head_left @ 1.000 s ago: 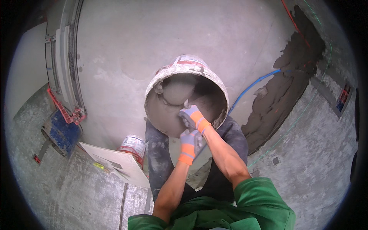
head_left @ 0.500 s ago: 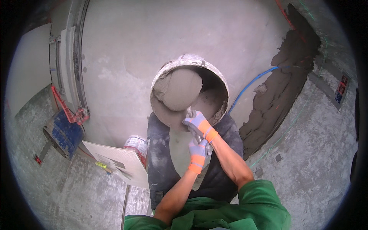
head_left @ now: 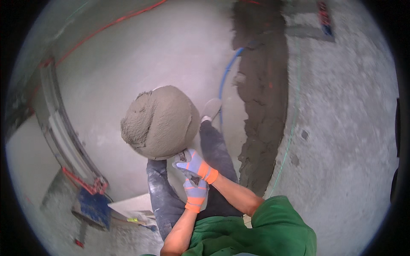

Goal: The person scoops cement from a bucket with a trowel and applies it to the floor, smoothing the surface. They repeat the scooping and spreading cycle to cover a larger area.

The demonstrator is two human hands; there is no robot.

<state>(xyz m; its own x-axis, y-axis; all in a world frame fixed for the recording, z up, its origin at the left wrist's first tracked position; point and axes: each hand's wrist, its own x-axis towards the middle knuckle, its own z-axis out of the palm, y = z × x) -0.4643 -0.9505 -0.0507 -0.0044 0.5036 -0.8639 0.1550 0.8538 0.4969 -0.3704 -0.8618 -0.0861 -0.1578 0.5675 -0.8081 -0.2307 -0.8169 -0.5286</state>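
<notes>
Both hands wear grey gloves with orange cuffs and are closed round the shaft of a shovel (head_left: 183, 156). My right hand (head_left: 194, 164) grips nearer the load, just below it. Closer to my body, my left hand (head_left: 195, 190) holds the shaft's lower end. A big rounded heap of wet grey mortar (head_left: 164, 121) sits on the shovel and covers its blade. It is held up in front of my legs, left of my right foot (head_left: 211, 107). The bucket seen earlier is hidden, apart from perhaps a pale bit of rim behind the heap.
A dark strip of spread mortar (head_left: 265, 106) runs along the floor on the right, with a blue hose (head_left: 224, 81) reaching into it. A green laser line (head_left: 294, 115) lies beyond. At left are a metal-framed rail (head_left: 68, 136), a blue container (head_left: 93, 208) and a pale board (head_left: 134, 205).
The mortar-laden shovel has come up out of the bucket, looking larger and further left in view. My view has swung right, bringing the mortar strip toward the middle. Both hands keep their grip.
</notes>
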